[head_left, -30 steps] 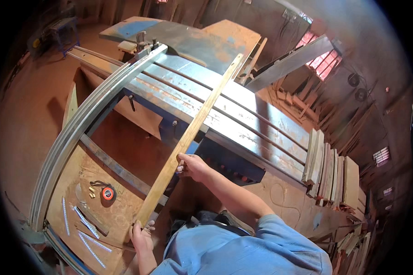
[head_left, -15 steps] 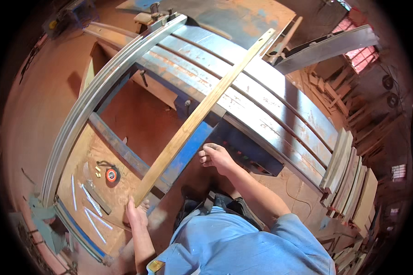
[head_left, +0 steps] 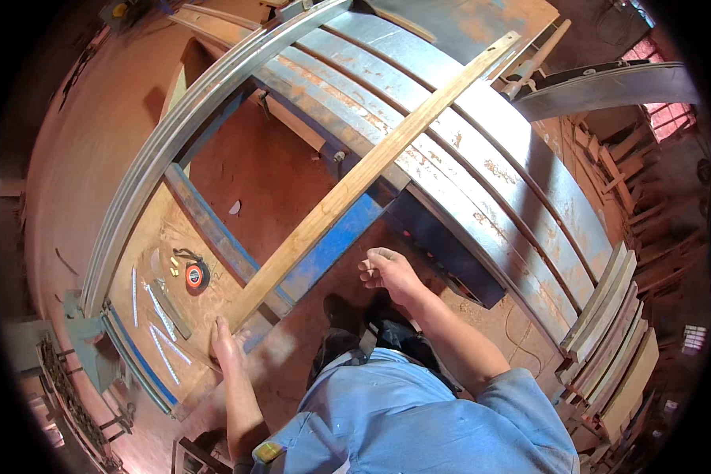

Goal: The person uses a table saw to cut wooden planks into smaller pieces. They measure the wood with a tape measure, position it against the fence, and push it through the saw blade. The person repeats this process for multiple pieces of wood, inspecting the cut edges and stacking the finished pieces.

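A long wooden strip [head_left: 355, 180] lies slantwise across the machine, its far end over the grooved metal table [head_left: 482, 170]. Its near end rests by the wooden board [head_left: 146, 296], where my left hand [head_left: 228, 349] is closed round it. My right hand [head_left: 393, 274] hovers to the right of the strip, apart from it, fingers curled in with nothing visible in them. On the board, near my left hand, lie a round orange and black tape measure [head_left: 197, 276], white folding-rule pieces [head_left: 164, 344] and a dark stick [head_left: 174, 314].
A long metal rail [head_left: 146, 154] curves along the left side of the machine. Stacked boards [head_left: 608, 340] stand at the right end of the metal table. Beneath the table edge sits a dark control box [head_left: 442, 249]. Scrap wood [head_left: 608, 162] lies at the far right.
The view has shifted, so the machine sits a little higher and further right. My left hand keeps its hold on the strip's near end; my right hand stays curled beside it.
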A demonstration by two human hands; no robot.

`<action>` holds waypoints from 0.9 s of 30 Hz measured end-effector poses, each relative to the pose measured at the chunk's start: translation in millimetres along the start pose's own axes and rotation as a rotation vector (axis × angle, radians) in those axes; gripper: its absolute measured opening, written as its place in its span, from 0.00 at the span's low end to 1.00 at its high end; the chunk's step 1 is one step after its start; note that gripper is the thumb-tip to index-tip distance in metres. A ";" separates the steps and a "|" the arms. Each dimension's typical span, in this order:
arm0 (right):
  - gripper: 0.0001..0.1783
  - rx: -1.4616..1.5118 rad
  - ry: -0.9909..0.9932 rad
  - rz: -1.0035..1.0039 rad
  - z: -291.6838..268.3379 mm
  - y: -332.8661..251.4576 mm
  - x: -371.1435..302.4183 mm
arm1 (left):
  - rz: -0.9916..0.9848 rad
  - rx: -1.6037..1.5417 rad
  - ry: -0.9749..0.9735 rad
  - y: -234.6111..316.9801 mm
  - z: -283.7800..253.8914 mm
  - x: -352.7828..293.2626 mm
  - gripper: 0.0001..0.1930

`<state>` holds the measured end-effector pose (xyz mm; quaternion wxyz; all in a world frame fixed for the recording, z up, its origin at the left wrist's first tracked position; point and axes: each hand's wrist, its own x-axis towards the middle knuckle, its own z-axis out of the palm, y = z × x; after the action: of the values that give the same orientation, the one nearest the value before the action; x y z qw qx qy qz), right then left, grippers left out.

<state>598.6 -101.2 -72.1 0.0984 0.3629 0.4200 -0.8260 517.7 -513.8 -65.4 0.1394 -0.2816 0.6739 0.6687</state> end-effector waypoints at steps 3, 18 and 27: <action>0.13 0.027 -0.013 0.002 -8.4 -7.0 -1.8 | 0.093 0.156 0.009 3.7 2.0 -0.9 0.32; 0.15 0.001 0.050 0.044 -19.4 14.2 -19.0 | 0.771 1.094 0.190 113.6 30.7 32.1 0.25; 0.13 -0.026 0.120 0.072 -29.9 40.9 -39.9 | 0.678 1.369 0.135 107.3 36.3 81.9 0.30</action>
<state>661.8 -109.7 -81.8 0.1073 0.4254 0.4227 -0.7930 384.5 -499.7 -25.7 0.0284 0.0494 0.9944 0.0895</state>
